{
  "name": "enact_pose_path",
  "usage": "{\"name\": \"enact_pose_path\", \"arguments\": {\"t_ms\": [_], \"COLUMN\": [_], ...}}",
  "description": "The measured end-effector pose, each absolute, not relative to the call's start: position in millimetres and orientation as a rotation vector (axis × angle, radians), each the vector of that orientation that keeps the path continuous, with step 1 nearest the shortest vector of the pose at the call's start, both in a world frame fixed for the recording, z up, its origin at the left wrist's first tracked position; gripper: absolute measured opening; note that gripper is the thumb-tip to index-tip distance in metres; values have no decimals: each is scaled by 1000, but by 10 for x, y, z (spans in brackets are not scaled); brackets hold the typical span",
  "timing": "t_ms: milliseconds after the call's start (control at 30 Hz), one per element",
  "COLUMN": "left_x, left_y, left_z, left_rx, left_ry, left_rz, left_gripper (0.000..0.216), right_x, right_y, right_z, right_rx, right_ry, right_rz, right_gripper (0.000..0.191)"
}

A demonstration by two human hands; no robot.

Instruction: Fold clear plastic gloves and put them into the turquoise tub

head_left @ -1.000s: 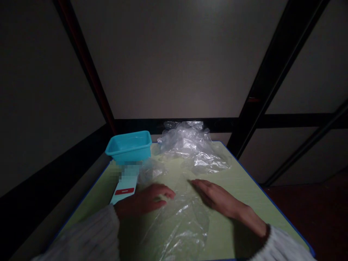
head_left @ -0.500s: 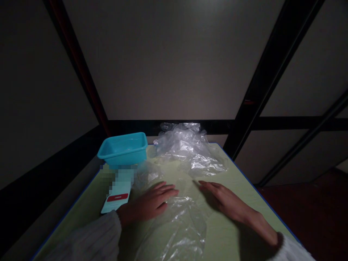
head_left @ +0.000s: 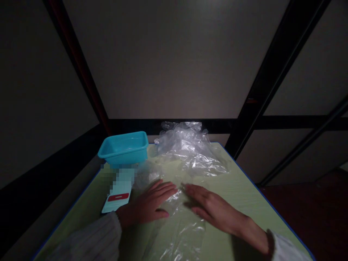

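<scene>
A clear plastic bag (head_left: 182, 232) lies spread on the table in front of me, creased and shiny. My left hand (head_left: 153, 203) rests over its upper left part, fingers stretched out and thumb apart. From the right, my right hand (head_left: 210, 206) reaches over the bag's upper right side, its fingers extended and thumb spread away from them. The fingertips of the two hands are close together but apart. Neither hand grips anything. Whether the right palm touches the film is not clear.
Crumpled clear plastic bags (head_left: 187, 145) are heaped at the table's far edge, with another thin clear piece (head_left: 148, 174) left of centre. A turquoise basin (head_left: 125, 156) stands back left. Before it lies a phone with a lit screen (head_left: 118, 190), partly pixelated. The table (head_left: 244, 192) has a blue edge.
My right hand has moved left over the bag, closer to my left hand. The left hand has stayed nearly in place, its thumb now farther from the fingers. The bag looks flatter.
</scene>
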State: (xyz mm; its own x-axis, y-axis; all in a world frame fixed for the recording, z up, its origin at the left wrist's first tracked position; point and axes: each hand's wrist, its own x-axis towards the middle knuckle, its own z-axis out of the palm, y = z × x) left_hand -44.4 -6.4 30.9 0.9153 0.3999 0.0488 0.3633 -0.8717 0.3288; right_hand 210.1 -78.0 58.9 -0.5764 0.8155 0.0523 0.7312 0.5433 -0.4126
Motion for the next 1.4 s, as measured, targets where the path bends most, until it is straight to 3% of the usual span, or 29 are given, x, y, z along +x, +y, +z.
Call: {"name": "enact_pose_path", "arguments": {"t_ms": [167, 433, 533, 700, 800, 1000, 1267, 1400], "left_x": [-407, -397, -427, -469, -493, -536, -518, -554], "left_y": [-76, -173, -185, -213, -303, -470, -484, -484], "left_z": [307, 278, 255, 315, 360, 336, 336, 310], "left_rx": [2702, 2692, 2724, 2791, 2788, 2768, 2760, 2740], "left_ry": [784, 864, 775, 413, 327, 331, 319, 280], "left_rz": [102, 55, 170, 330, 411, 371, 349, 391], "left_gripper": [94, 113, 103, 48, 31, 28, 25, 33], "right_x": [2067, 2236, 2293, 2387, 2457, 2433, 2087, 2050], "right_y": [-927, -895, -879, -913, -998, -1263, -1489, -1455], "right_z": [503, 433, 467, 557, 579, 607, 575, 588], "right_rx": [-1294, -1207, -1112, -1016, -1006, -881, -794, -818], "right_ry": [-2689, -2734, -2749, -2699, -2627, -2742, -2825, -2903], "right_rz": [604, 662, 658, 574, 568, 574, 377, 552], "right_gripper": [68, 68, 69, 61, 51, 68, 59, 59]}}
